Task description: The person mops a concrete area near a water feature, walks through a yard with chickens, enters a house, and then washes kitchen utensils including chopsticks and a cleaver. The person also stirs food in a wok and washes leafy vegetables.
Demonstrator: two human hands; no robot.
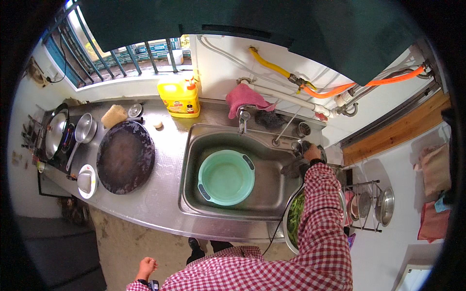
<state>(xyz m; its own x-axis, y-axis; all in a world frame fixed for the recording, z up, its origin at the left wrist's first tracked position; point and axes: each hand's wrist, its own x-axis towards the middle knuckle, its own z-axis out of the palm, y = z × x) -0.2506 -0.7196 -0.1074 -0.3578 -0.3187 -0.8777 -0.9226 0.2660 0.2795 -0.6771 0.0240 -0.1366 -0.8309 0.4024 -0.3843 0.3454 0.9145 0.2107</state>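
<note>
My left hand (147,267) hangs low over the floor, well away from the counter, with loosely curled fingers and nothing seen in it. My right arm stretches over a metal bowl of green leafy vegetables (295,214) to the sink's far right corner. There my right hand (312,152) is at a dark object (322,154) that it partly hides; whether it grips this cannot be made out. A light green plastic basin (226,178) with grey handle grips stands inside the steel sink (269,196). Above the sink's back edge rises the faucet (243,122), with a pink cloth (245,100) behind it.
A big dark wok (125,156) rests on the counter (165,200) left of the sink. Near it are a small saucepan (86,128), a plate (87,182), a sponge (114,116) and a yellow detergent jug (179,98). A metal rack (373,207) hangs at right.
</note>
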